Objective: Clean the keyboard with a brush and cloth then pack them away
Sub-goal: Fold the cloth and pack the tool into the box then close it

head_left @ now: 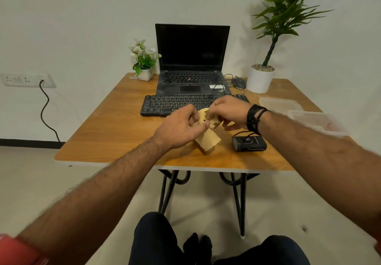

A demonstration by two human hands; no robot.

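A black keyboard [165,104] lies across the middle of the wooden table [115,124], in front of an open laptop [191,58]. Just in front of the keyboard, both hands hold a tan cloth [208,139] with dark smudges. My left hand [181,126] pinches its upper left part between thumb and fingers. My right hand [228,110] grips the top of the cloth from the right, fingers curled. The cloth's lower end hangs down to the tabletop. No brush is visible.
A small black device with a strap [249,143] lies right of the cloth. Clear plastic containers [317,120] sit at the table's right edge. A mouse [239,83], a white plant pot [259,79] and a small flower pot [145,73] stand at the back.
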